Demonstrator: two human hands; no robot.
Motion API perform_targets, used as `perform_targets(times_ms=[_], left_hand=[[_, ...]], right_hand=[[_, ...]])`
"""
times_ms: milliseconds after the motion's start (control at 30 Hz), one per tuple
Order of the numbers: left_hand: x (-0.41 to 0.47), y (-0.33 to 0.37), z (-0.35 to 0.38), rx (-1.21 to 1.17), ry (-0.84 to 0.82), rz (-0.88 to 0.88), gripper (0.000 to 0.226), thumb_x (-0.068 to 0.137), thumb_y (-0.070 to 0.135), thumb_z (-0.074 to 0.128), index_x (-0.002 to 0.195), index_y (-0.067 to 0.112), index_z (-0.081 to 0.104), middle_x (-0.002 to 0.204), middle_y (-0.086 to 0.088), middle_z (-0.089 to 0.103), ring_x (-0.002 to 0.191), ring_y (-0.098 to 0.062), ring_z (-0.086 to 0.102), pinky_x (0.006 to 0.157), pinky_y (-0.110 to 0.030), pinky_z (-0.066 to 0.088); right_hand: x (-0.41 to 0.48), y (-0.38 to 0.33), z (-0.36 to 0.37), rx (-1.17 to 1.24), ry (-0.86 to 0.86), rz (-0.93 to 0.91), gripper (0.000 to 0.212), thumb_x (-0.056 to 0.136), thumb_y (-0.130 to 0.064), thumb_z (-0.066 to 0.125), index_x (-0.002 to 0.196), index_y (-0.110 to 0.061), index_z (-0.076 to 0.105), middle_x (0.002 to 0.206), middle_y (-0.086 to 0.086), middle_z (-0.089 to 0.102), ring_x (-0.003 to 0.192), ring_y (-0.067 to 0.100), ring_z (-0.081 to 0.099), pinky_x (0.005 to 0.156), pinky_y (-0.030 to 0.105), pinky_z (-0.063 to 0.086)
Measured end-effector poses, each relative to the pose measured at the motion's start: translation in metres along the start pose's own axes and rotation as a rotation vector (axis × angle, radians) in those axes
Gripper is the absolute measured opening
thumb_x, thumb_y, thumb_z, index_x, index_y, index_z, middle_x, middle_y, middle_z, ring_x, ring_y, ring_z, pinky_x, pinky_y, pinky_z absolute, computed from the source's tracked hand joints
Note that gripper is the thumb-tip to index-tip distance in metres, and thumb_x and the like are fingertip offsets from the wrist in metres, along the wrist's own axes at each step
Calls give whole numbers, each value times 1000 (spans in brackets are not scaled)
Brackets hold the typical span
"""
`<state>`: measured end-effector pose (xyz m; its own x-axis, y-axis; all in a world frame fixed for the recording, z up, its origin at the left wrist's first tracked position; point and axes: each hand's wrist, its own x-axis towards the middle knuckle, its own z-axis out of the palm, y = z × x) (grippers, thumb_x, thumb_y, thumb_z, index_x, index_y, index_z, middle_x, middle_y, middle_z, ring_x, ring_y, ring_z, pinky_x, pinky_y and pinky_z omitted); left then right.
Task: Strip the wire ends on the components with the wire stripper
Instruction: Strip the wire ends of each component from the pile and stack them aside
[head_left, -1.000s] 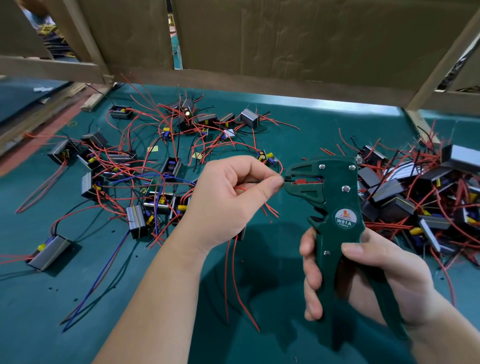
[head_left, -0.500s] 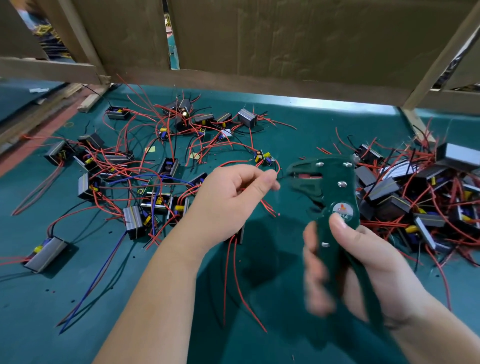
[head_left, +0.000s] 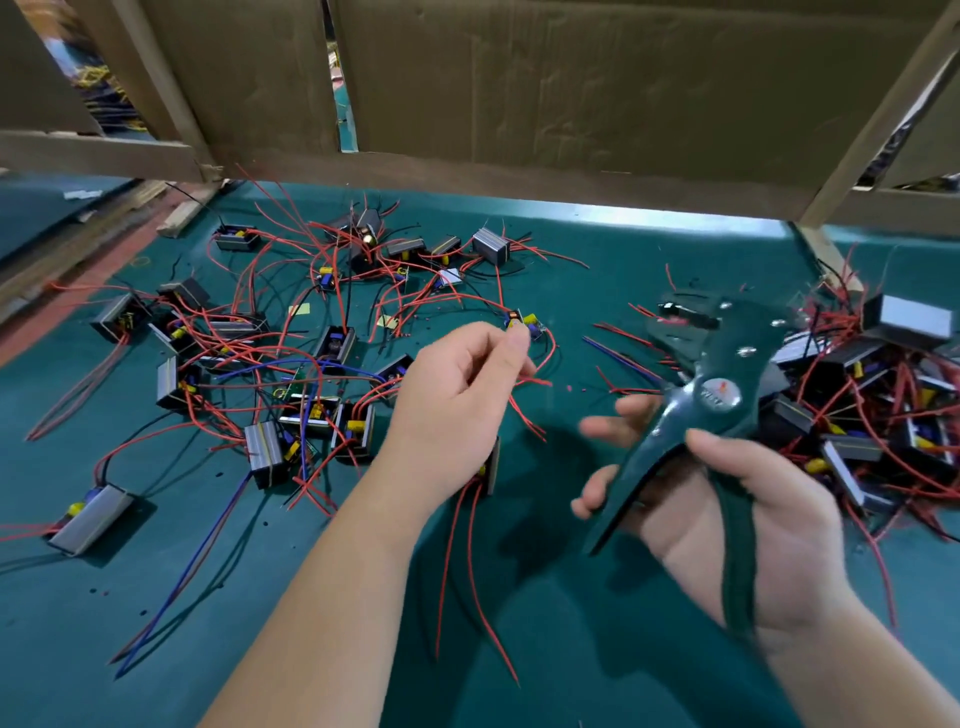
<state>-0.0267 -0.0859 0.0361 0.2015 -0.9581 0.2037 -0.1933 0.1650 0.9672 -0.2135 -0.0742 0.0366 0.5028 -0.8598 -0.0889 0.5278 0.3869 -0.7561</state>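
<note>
My left hand (head_left: 457, 395) pinches thin red wires (head_left: 524, 387) between thumb and forefinger, above the table's middle. Under its wrist hangs a small black component (head_left: 491, 470), with more red wires trailing down toward me. My right hand (head_left: 727, 519) holds the dark green wire stripper (head_left: 711, 395) by its handles, which are spread apart. The fingers on the far handle are loosened and blurred. The stripper's jaws (head_left: 680, 317) point up and left, well clear of the held wires.
Several black components with red, black and blue wires (head_left: 291, 364) lie scattered on the green table at left. A dense pile of them (head_left: 878, 395) sits at right. Cardboard panels (head_left: 571, 78) on a wooden frame wall off the back.
The stripper has pulled away to the right from the wire end and tilted; its handles have sprung apart. My left hand has drawn slightly left with the wires.
</note>
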Motion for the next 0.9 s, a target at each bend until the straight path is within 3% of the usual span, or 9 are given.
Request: perform_targets(times_ms=[100,267,400,567,667,767,900], left_hand=[[0,-3,9,-121,80,-80,40,89,48,41,59,26,56,42,14,38,40,0,34,50,-27,23],[-4,-5,16,-54,29,-42,34,91,39,37,69,20,56,47,15,43,48,-2,38,54,-31,27],[-10,-5,20,101,-55,8,25,90,38,40,73,25,53,52,15,44,52,-3,39,51,-21,31],[-9,-8,18,206,-81,34,22,94,36,47,77,25,55,56,16,48,53,-1,40,52,-15,33],[-9,-8,18,170,-96,22,21,91,39,50,78,24,57,62,4,52,54,-2,42,52,-15,35],[-9,-8,19,178,-86,14,22,90,39,54,77,21,58,67,-6,56,54,-5,42,53,-20,37],[-7,-7,17,272,-71,-22,28,91,32,62,68,17,54,49,10,45,47,-4,36,49,-19,30]], right_hand=[[-1,8,5,-22,-107,0,65,59,-30,82,115,-1,66,118,28,60,69,43,60,71,52,51],[-3,15,13,-37,-131,-14,70,61,-26,85,123,-2,62,94,26,66,71,45,60,69,53,50],[-1,14,13,-30,-62,-37,62,61,-17,83,115,5,61,87,32,62,69,46,60,66,54,50],[0,8,10,-45,-47,-88,66,65,-18,79,123,5,56,103,28,63,71,44,60,69,56,50],[2,5,8,-52,-35,-100,68,65,-16,77,127,2,55,96,28,62,72,43,60,72,57,49],[1,5,5,-67,-6,-106,60,70,-15,62,128,0,56,88,30,61,72,43,60,72,56,50],[1,6,6,-92,46,-128,67,63,-4,65,130,-1,53,85,30,62,71,42,61,70,54,50]])
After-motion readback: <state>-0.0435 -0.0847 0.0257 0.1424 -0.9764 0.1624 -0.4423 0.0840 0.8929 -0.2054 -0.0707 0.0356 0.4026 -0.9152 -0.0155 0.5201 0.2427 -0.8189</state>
